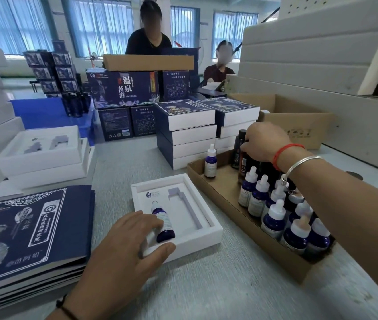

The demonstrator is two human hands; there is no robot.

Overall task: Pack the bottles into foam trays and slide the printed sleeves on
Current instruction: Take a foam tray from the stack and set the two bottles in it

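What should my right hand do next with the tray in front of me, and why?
Probably lift the dark bottle that the right hand grips out of the cardboard box and lay it in the foam tray's empty long slot; the left hand already seats a dropper bottle.

Bright, even daylight comes through the curtained windows (100, 26) along the top of the frame, shadows on the table (206, 292) are faint, wide-angle distortion bends the edges, and the background looks slightly soft.
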